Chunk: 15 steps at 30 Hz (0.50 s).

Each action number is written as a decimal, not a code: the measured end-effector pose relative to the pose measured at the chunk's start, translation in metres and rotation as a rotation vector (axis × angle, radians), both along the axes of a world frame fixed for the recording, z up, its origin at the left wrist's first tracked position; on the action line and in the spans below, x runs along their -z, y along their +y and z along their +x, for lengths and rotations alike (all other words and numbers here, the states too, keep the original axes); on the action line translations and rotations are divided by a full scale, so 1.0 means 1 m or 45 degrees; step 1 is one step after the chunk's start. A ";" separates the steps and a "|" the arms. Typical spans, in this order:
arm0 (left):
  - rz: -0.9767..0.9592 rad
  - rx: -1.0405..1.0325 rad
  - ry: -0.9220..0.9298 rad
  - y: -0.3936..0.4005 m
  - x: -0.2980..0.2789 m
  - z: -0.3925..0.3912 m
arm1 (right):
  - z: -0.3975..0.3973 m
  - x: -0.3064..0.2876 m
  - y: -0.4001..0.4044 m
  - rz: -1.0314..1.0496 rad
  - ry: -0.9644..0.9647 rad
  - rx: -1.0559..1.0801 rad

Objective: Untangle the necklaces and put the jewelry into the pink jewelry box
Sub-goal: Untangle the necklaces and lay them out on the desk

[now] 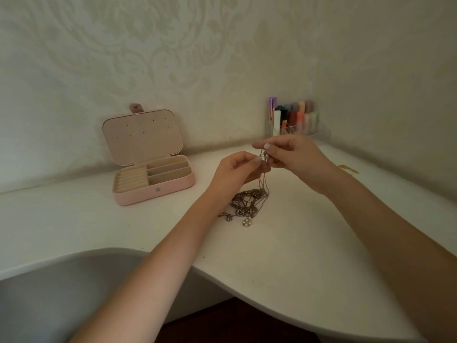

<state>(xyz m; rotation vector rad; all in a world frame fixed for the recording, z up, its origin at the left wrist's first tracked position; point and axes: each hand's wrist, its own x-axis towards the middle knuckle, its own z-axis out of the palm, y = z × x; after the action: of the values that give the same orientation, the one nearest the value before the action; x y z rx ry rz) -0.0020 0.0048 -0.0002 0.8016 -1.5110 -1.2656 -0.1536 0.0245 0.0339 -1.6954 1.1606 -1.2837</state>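
Observation:
A tangle of thin metal necklaces (249,203) with small pendants lies on the white table (284,256), and several chains rise from it to my hands. My left hand (236,172) and my right hand (294,157) meet above the heap, and each pinches the top of the raised chains between thumb and fingertips. The pink jewelry box (153,174) stands open to the left, its lid leaning back toward the wall. Its ring rolls and long compartments look empty.
A clear organizer (294,120) with lipsticks and small bottles stands against the wall behind my right hand. A small gold piece (348,168) lies on the table at the right. The table's front edge curves inward near me.

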 end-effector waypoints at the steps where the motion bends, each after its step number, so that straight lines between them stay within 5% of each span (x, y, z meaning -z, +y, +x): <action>1: 0.056 0.012 0.052 0.000 -0.002 0.000 | 0.000 0.000 0.000 -0.004 0.001 0.003; 6: 0.227 0.020 0.219 0.002 -0.009 0.001 | -0.003 -0.001 -0.002 0.010 0.006 0.036; 15: 0.196 -0.096 0.080 0.006 -0.008 0.001 | -0.003 -0.002 0.001 0.078 -0.230 -0.032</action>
<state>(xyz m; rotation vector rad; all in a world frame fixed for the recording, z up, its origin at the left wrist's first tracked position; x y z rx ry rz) -0.0008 0.0106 0.0077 0.9017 -1.3334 -1.3502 -0.1570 0.0257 0.0358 -1.5115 1.0580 -1.3417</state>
